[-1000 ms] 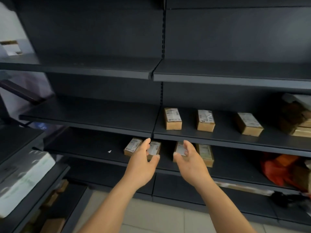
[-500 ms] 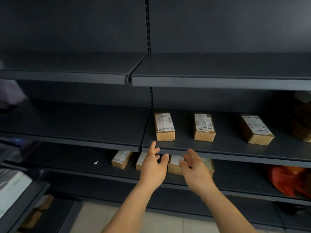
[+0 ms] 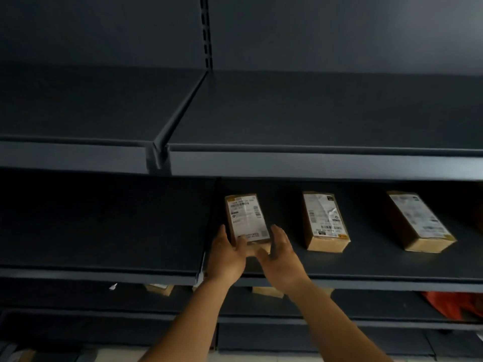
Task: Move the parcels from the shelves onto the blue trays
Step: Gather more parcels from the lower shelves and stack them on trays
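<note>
Head cam: left hand (image 3: 226, 254) and right hand (image 3: 279, 253) cup the near end of the leftmost parcel (image 3: 247, 219) on the middle shelf (image 3: 366, 267), fingers loosely curled, probably not clamped yet. Pickup step. Next: squeeze, lift, find a blue tray, none visible.

This looks like a shop or parcel stockroom fitted with dark metal gondola shelving (image 3: 313, 163): long flat shelves run across the whole frame, joined at a slotted upright (image 3: 207, 35) in the upper middle against a plain dark back panel. Small brown cardboard parcels (image 3: 324, 220) with white printed shipping labels lie spaced along the middle shelf at centre and right. More boxes (image 3: 266, 291) show on the shelf below.
</note>
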The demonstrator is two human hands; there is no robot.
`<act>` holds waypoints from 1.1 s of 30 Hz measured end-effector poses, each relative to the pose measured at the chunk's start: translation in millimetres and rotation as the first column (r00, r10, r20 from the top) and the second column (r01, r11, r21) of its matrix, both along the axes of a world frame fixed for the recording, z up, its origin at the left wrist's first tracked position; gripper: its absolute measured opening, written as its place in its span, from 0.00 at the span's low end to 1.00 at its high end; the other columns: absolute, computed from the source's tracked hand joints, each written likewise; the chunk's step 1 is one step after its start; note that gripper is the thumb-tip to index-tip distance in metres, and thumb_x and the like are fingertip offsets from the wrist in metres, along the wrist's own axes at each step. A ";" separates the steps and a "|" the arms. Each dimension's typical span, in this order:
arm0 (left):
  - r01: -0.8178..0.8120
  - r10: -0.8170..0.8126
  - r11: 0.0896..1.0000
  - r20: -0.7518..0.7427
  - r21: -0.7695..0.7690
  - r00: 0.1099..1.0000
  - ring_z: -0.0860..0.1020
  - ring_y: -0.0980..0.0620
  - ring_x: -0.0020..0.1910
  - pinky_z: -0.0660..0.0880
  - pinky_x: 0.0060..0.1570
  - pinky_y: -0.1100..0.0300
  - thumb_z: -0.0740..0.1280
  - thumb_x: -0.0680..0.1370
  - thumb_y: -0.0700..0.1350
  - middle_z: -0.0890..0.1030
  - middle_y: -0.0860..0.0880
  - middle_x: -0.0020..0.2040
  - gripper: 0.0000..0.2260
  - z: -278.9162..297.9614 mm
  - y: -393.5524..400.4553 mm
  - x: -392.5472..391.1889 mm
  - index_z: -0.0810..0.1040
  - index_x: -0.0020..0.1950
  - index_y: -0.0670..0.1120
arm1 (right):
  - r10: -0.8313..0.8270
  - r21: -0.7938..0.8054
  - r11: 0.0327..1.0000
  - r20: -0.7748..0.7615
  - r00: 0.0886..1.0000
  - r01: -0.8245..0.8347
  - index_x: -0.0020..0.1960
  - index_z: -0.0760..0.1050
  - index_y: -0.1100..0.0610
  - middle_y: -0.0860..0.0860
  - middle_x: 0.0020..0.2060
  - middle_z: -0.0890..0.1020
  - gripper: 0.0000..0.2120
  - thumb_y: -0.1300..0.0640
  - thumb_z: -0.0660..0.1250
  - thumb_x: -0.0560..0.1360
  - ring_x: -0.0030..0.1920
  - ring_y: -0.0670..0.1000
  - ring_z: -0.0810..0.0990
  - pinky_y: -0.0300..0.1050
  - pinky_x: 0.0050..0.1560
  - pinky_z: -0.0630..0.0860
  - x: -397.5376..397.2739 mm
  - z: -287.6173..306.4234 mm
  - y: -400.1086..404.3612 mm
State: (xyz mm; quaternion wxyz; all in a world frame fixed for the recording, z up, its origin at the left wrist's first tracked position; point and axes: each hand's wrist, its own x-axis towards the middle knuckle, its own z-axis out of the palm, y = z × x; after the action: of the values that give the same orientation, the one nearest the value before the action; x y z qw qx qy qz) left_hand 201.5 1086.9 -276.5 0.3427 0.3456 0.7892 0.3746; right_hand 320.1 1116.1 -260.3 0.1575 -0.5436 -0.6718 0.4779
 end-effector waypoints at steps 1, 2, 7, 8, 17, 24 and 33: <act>0.003 -0.003 1.000 0.006 -0.007 1.000 0.72 0.46 0.67 0.70 0.60 0.58 0.59 0.80 0.52 0.68 0.46 0.72 0.26 -2.7 5.7 -1.8 0.57 0.76 0.47 | -0.005 -0.016 1.000 -0.007 1.000 0.005 0.78 0.45 0.52 0.46 0.76 0.55 0.33 0.53 0.60 0.79 0.75 0.48 0.57 0.41 0.69 0.61 -0.7 -3.6 4.6; 0.009 -0.009 1.000 0.015 -0.006 1.000 0.75 0.46 0.64 0.71 0.57 0.58 0.59 0.80 0.52 0.72 0.46 0.69 0.23 -5.1 10.2 -2.7 0.62 0.74 0.47 | -0.006 -0.029 1.000 -0.008 1.000 0.006 0.78 0.45 0.52 0.47 0.76 0.57 0.34 0.53 0.59 0.79 0.74 0.48 0.60 0.39 0.67 0.63 -1.3 -7.3 8.5; 0.012 -0.012 1.000 -0.002 0.028 1.000 0.78 0.49 0.56 0.70 0.44 0.63 0.60 0.80 0.49 0.79 0.48 0.60 0.15 -8.4 19.5 7.3 0.71 0.65 0.48 | 0.010 0.068 0.998 0.116 0.993 -0.018 0.75 0.56 0.51 0.49 0.68 0.70 0.28 0.51 0.60 0.77 0.65 0.50 0.72 0.46 0.63 0.73 6.6 -14.0 14.9; 0.006 -0.006 1.000 -0.009 0.030 1.000 0.78 0.49 0.55 0.70 0.43 0.64 0.61 0.80 0.50 0.79 0.48 0.59 0.15 -9.5 20.7 10.1 0.71 0.65 0.48 | 0.021 0.129 0.991 0.145 0.989 -0.040 0.74 0.57 0.52 0.49 0.68 0.70 0.28 0.52 0.61 0.77 0.66 0.50 0.70 0.47 0.64 0.71 11.2 -11.7 15.4; -0.022 0.022 1.000 -0.067 -0.006 0.998 0.77 0.47 0.59 0.76 0.56 0.50 0.60 0.78 0.53 0.79 0.49 0.60 0.16 -16.1 34.5 38.1 0.70 0.66 0.51 | -0.384 0.272 0.905 0.186 0.905 0.328 0.77 0.37 0.51 0.54 0.77 0.45 0.55 0.39 0.72 0.66 0.76 0.58 0.45 0.59 0.74 0.48 82.2 3.2 67.7; -0.090 0.090 0.996 -0.012 -0.023 0.996 0.75 0.47 0.60 0.74 0.57 0.53 0.59 0.79 0.53 0.78 0.48 0.61 0.17 -14.0 38.3 55.6 0.69 0.67 0.51 | -0.329 -0.042 0.941 0.119 0.937 0.335 0.74 0.47 0.50 0.55 0.69 0.68 0.51 0.38 0.73 0.63 0.69 0.60 0.66 0.60 0.68 0.66 103.7 -21.8 98.2; -0.178 0.179 0.984 0.096 -0.020 0.979 0.76 0.49 0.60 0.69 0.48 0.63 0.60 0.80 0.49 0.77 0.48 0.62 0.16 0.8 37.3 69.3 0.69 0.68 0.48 | -0.126 -0.049 0.991 -0.062 0.990 0.123 0.67 0.65 0.50 0.46 0.57 0.78 0.31 0.49 0.74 0.68 0.55 0.49 0.77 0.42 0.48 0.72 105.1 -18.5 101.3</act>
State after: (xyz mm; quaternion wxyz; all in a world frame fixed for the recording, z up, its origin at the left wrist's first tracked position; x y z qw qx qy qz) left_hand 270.8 1124.1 -275.7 0.3477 0.2528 0.8015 0.4158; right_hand 425.2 1217.4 -278.7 0.1965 -0.5721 -0.6199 0.4997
